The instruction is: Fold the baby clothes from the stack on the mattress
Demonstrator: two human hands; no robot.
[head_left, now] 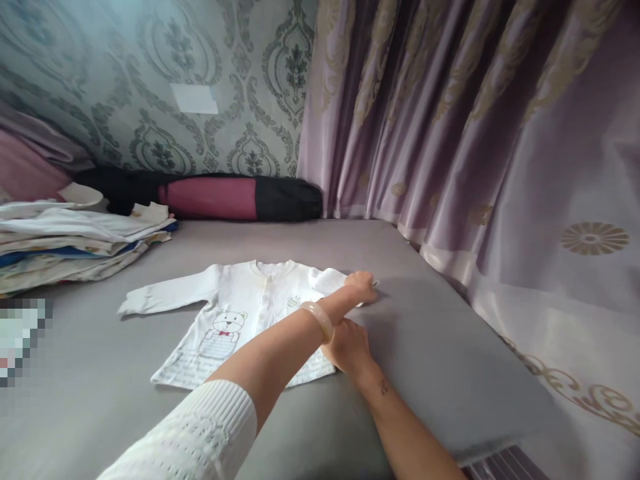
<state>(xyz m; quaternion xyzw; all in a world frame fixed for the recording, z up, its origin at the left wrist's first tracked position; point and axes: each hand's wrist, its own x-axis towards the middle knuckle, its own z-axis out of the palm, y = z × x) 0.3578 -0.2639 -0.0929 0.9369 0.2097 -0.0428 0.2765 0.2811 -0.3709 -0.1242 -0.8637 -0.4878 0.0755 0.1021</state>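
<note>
A small white baby shirt (235,313) with a bear print lies flat, front up, on the grey bed sheet (440,347), its left sleeve spread out to the left. My left hand (361,285), a pale bangle on its wrist, reaches across to the far end of the shirt's right sleeve and pinches the cuff. My right hand (350,348) lies palm down on the shirt's lower right edge, crossed under my left forearm. The right sleeve is mostly hidden behind my arm.
A stack of folded clothes (70,240) sits at the left. A dark red and black bolster (235,197) lies against the patterned wall. Mauve curtains (475,147) hang along the bed's right side.
</note>
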